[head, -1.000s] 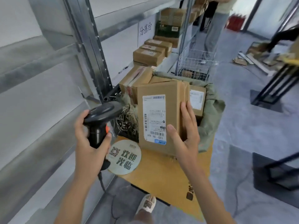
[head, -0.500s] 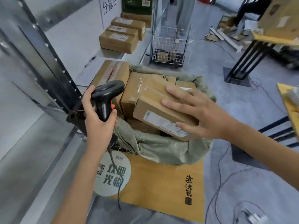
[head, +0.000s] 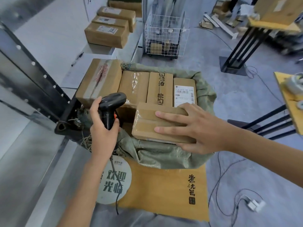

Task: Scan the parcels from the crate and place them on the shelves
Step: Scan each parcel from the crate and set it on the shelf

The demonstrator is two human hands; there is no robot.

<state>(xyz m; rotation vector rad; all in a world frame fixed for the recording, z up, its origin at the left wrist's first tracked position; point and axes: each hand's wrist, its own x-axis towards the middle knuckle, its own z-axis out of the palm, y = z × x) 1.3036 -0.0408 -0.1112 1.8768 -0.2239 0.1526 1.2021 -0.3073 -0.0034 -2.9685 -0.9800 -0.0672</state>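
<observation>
Standing beside the shelving (head: 54, 46) that fills the upper left of the frame, I see three taped cartons (head: 106, 34) already lined up on its white deck. Moving right, at centre left, the left hand (head: 102, 133) is wrapped tight around the grip of a black barcode scanner (head: 112, 104), its cord trailing down over the yellow board (head: 164, 185) at the bottom. Right of that, in the centre, sits the sack-lined crate (head: 164, 154), with several parcels packed upright inside. On the near edge of the pile lies a flat brown parcel (head: 147, 123), taped side up. The right hand (head: 201, 128) lies over its right end, fingers (head: 170, 115) spread wide across the top and the thumb seemingly tucked beneath. It looks like stiff cardboard, probably light enough for one hand; the glossy tape may be slippery, so pinching the bare cardboard edges seems safer. No label shows on top, so it likely needs flipping to scan.
</observation>
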